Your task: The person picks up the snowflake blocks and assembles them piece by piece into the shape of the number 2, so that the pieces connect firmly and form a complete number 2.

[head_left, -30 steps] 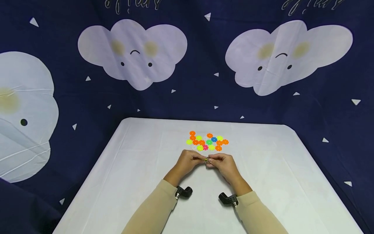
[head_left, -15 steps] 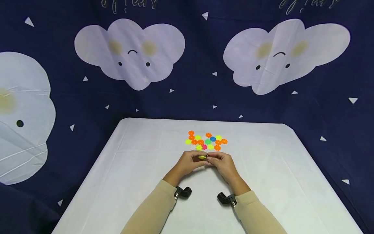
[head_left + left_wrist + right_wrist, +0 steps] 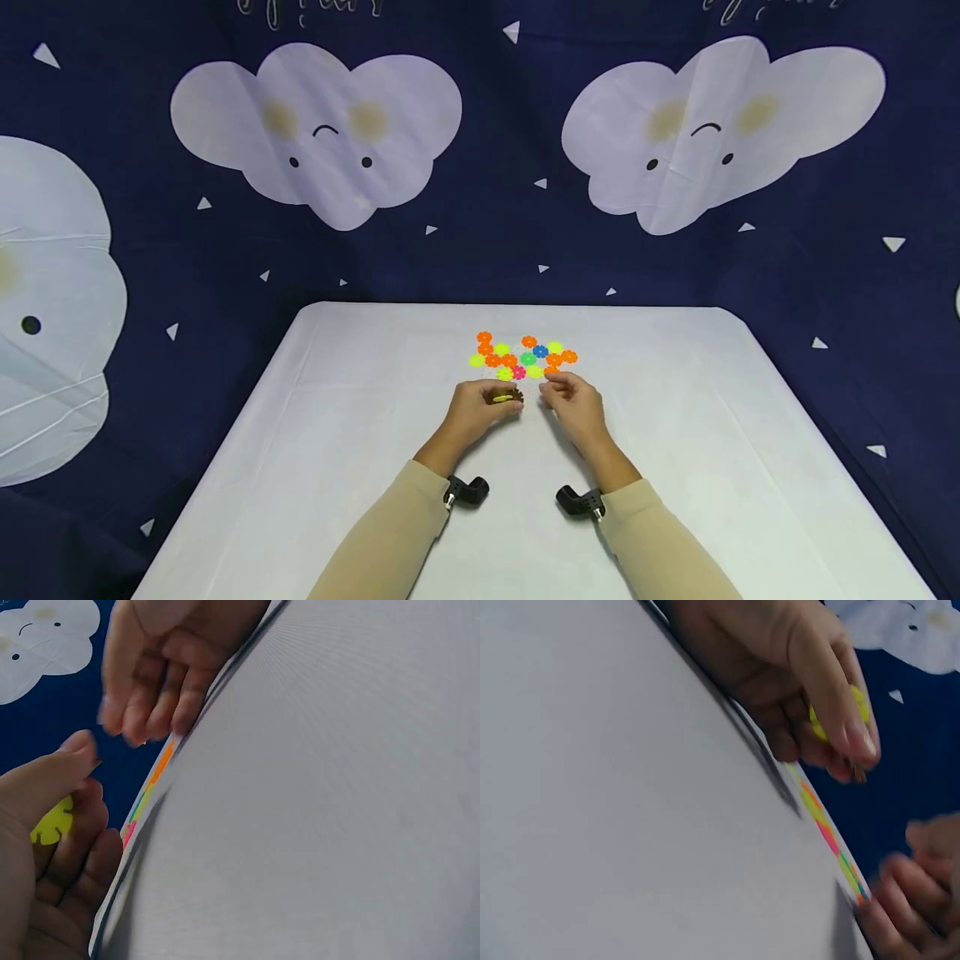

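Note:
My left hand (image 3: pixel 468 410) holds a yellow notched plastic disc (image 3: pixel 502 399) together with a small brown piece (image 3: pixel 518 395) between thumb and fingers. In the right wrist view the brown piece (image 3: pixel 858 774) pokes out past the thumb tip, and the yellow disc (image 3: pixel 819 724) lies partly behind the thumb. Whether the two pieces are joined cannot be told. A short gap to the right, my right hand (image 3: pixel 577 408) hovers with loosely bent fingers; nothing shows in them. Its fingertips are close to an orange disc (image 3: pixel 551 371).
Beyond the hands lies a loose group of flat notched discs, orange, yellow, pink, a green one (image 3: pixel 528 359) and a blue one (image 3: pixel 540 352). They lie on a white table (image 3: pixel 375 433). A dark blue cloth (image 3: pixel 495 242) with clouds hangs behind the table.
Both hands were together at the small pieces; the right hand has since let go and moved away to the right. The left hand keeps the yellow disc and brown piece. The head view shifted slightly.

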A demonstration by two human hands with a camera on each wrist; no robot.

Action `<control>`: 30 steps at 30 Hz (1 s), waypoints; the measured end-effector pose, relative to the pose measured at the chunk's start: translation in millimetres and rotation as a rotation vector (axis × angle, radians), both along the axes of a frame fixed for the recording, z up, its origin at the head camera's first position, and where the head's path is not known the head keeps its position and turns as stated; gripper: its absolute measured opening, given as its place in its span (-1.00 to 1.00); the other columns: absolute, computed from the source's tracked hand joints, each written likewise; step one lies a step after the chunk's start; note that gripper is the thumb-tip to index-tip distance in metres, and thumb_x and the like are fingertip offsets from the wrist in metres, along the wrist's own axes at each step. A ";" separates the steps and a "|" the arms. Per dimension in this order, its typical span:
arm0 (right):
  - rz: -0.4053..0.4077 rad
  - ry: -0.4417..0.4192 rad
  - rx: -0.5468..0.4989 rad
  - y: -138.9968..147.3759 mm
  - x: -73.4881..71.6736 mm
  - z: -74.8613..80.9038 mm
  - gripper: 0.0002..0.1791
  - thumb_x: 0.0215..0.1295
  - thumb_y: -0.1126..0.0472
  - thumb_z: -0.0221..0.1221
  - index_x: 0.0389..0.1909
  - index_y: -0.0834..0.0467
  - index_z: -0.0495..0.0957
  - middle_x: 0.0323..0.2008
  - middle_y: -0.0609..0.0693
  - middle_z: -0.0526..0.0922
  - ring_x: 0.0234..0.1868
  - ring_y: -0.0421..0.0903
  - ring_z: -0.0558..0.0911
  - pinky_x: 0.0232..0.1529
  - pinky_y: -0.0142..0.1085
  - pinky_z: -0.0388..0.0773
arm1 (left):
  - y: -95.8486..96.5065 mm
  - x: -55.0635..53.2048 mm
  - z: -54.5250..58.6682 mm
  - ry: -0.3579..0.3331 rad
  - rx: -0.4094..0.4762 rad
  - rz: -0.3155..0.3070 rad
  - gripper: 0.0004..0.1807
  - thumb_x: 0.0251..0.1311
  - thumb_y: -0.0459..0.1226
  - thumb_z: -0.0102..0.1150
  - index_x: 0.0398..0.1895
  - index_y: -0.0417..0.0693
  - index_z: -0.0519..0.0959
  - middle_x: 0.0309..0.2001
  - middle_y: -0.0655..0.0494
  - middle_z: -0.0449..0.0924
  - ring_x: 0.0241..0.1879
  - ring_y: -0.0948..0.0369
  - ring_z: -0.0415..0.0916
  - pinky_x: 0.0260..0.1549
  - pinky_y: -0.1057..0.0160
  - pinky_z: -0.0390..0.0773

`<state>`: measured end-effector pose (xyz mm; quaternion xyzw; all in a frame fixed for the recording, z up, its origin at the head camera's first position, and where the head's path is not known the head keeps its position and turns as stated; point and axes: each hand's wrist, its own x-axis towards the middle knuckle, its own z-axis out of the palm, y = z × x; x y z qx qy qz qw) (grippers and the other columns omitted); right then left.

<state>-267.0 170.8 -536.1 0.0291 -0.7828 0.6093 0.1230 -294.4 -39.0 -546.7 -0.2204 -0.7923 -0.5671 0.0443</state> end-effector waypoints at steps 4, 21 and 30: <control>-0.186 0.039 0.248 9.6 -8.4 -0.6 -0.72 0.35 0.36 0.39 0.01 0.39 0.69 -0.13 0.21 0.72 -0.10 0.14 0.67 0.00 -0.10 0.63 | -3.8 -0.8 1.6 -0.044 0.007 0.074 -0.65 0.20 -0.19 0.58 0.01 -0.13 0.81 -0.13 0.17 0.80 -0.28 0.28 0.63 -0.31 0.32 0.66; -0.089 -0.065 0.481 25.9 -44.0 -6.0 -0.68 0.29 0.29 0.47 0.02 0.31 0.73 0.00 0.23 0.70 0.15 0.25 0.51 0.34 0.13 0.29 | -4.4 0.3 2.6 -0.153 0.121 0.069 -0.61 0.24 -0.18 0.55 0.06 -0.19 0.78 -0.13 0.16 0.80 -0.32 0.26 0.58 -0.39 0.38 0.56; -0.034 0.057 0.461 22.2 -30.2 -8.2 -0.80 0.33 0.40 0.41 -0.05 0.26 0.79 -0.20 0.10 0.69 -0.14 0.08 0.64 -0.06 -0.03 0.58 | -7.4 -0.8 3.4 -0.161 0.179 0.033 -0.64 0.31 -0.31 0.47 0.13 -0.26 0.73 -0.11 0.09 0.80 -0.21 0.21 0.71 -0.22 0.32 0.71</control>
